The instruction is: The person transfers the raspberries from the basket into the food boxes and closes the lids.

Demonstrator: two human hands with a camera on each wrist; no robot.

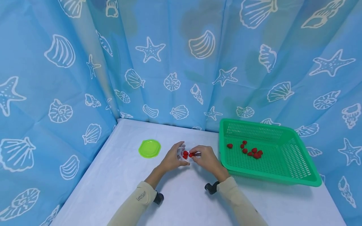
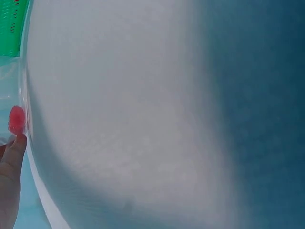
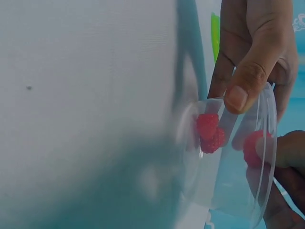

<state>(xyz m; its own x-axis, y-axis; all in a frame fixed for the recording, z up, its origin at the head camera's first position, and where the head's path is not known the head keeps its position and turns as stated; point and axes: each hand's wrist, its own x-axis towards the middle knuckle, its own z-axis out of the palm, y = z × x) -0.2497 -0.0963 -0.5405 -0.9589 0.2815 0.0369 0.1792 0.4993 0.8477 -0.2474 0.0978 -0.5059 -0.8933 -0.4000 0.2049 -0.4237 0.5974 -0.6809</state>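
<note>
My left hand (image 1: 171, 159) grips a clear plastic tub (image 3: 224, 188) by its side, thumb on the wall facing the right wrist camera. Two raspberries (image 3: 209, 131) lie together at the bottom of the tub. With fingertips inside the tub's mouth, my right hand (image 1: 207, 159) pinches another raspberry (image 3: 251, 149). From the left wrist, only a finger of the left hand, part of the tub and one red raspberry (image 2: 16, 119) show at the left edge.
A green plastic basket (image 1: 271, 176) stands on the right of the white-covered table (image 1: 181, 201), with several raspberries (image 1: 254, 150) on its floor. Left of my hands lies a lime-green lid (image 1: 150, 148). A blue shell-print curtain (image 1: 175, 62) hangs along the table's back and sides.
</note>
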